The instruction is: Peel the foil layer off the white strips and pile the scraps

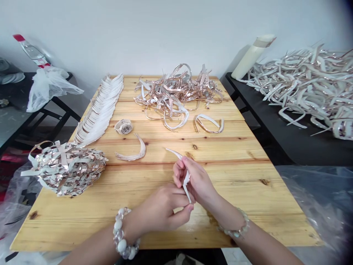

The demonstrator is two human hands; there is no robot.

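Observation:
Over the front middle of the wooden table, both hands are closed on one thin, curved white strip (185, 186) with a shiny pinkish edge. My right hand (197, 180) pinches it near its middle, and the pointed upper end sticks out past the fingers. At the lower end, the fingertips of my left hand (172, 208) grip the strip just below my right hand. Left of the hands lies a small curved bundle of similar strips (139, 152). Beyond them, a bent loop of strips (209, 123) rests on the wood.
A tangled heap of strips (179, 88) covers the table's back. Leftward are a fanned row of strips (102, 110), a wristwatch (124, 126) and a bundled shiny mass (68, 167). The black side table (278, 143) carries more strips and a white roll (250, 55). A bottle (33, 51) stands far left.

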